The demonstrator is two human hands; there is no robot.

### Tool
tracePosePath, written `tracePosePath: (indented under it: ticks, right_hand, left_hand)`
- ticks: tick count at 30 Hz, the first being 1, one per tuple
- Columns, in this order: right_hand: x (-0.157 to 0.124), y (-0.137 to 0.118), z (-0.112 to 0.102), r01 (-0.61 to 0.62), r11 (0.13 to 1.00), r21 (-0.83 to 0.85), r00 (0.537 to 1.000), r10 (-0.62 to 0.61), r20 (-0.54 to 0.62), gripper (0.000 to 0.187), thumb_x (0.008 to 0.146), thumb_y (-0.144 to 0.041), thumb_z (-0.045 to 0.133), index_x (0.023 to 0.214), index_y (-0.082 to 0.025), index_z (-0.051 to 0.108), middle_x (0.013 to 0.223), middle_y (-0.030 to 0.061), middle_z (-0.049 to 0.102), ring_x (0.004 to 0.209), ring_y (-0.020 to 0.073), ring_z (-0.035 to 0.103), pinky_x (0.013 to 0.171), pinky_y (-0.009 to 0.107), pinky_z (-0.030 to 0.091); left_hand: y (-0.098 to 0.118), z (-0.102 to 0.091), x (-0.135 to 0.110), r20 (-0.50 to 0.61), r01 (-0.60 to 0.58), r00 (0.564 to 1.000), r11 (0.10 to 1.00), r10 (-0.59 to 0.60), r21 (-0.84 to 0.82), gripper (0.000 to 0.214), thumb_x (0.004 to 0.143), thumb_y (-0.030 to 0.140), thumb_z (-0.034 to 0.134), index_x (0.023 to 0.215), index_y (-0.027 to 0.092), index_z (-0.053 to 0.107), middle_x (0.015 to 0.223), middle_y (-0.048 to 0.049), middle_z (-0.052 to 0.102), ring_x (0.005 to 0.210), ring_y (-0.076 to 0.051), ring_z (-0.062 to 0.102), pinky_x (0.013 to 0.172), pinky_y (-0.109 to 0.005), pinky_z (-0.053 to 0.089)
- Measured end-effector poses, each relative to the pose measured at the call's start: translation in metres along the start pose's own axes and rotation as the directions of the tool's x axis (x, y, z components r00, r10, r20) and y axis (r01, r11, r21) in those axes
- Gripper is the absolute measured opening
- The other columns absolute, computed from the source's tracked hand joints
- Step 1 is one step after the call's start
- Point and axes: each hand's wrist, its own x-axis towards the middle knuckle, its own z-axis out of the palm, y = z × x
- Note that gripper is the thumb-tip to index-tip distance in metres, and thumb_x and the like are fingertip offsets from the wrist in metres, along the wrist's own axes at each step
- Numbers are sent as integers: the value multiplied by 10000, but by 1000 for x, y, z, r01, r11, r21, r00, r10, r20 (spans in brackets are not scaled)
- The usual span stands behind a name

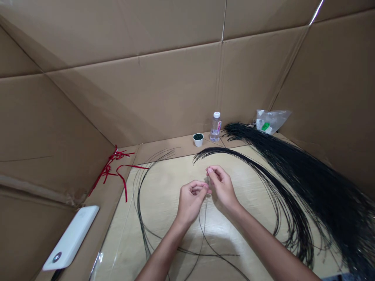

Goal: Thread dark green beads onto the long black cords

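Where the hands meet: a thin dark strand (206,210) is pinched by both, above the middle of the pale tabletop (170,187).
Left hand: the left hand (190,199) grasps the strand between thumb and fingers, just below the right fingertips, its other fingers curled.
Right hand: the right hand (224,186) grips the strand near its upper end, thumb against forefinger.
Strand below the fingers: it parts into two lengths that cross farther down, running between the forearms towards the near edge.
Left of the hands: loose strands (138,199) lie in a wide curve, some passing under the left forearm.
Right of the hands: a smaller strand bundle (279,190) arches over the tabletop, beside a much thicker strand bundle (310,191) along the right side.
Far edge: a white cup (198,143) holds dark bits, perhaps beads, though they are too small to be sure; a clear bottle (215,132) with a white cap stands upright just beside it.
Far right corner: a clear plastic bag (277,120) with a green patch.
Left edge: tangled red ribbons (107,170) and, nearer, a white rectangular device (74,232).
Surround: cardboard walls (175,93).
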Motion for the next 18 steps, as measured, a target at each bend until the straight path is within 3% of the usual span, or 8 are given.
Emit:
tracePosePath:
  ticks: [7, 18]
  right_hand:
    - [-3, 9, 2, -121, 989, 90, 993, 119, 24, 479, 814, -673, 849, 908, -216, 741, 900, 45, 706, 660, 152, 548, 490, 253, 387]
    - [-5, 4, 3, -155, 978, 138, 988, 155, 11, 414, 794, -604, 892, 868, -216, 770, 852, 36, 695, 647, 151, 515, 466, 239, 341]
  left_hand:
    - [-1, 1, 1, 17, -7, 1000, 998, 8, -56, 248, 867, 388, 829, 887, 142, 809, 826, -116, 835, 783, -228, 791, 758, -294, 582]
    - [-4, 1, 0, 26, -5, 1000, 999, 6, -52, 231, 868, 383, 823, 869, 153, 808, 808, -104, 829, 757, -217, 787, 734, -281, 578]
